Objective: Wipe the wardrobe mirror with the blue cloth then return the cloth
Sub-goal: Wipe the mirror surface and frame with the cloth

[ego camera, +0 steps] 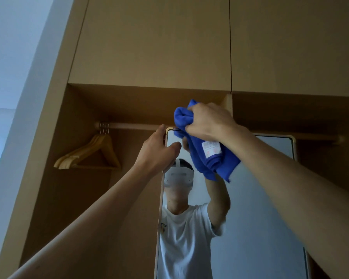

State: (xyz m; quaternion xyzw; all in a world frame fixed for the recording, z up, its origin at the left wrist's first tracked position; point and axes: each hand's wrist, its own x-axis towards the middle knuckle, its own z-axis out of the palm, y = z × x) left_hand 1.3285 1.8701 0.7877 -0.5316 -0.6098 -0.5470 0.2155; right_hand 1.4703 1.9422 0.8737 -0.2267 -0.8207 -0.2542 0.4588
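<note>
The tall wardrobe mirror (256, 198) with a thin gold frame stands inside the open wardrobe and reflects a person in a white shirt. My right hand (208, 120) grips the bunched blue cloth (210, 158) at the mirror's top left corner; the cloth hangs down over the glass and shows a white label. My left hand (159, 150) holds the mirror's upper left edge, thumb on the glass and fingers curled round the frame.
A wooden rail (129, 125) crosses the wardrobe behind the mirror's top. Several wooden hangers (89, 154) hang from it at the left. Closed upper cabinet doors (153, 41) sit above. A white wall (12, 77) is at the far left.
</note>
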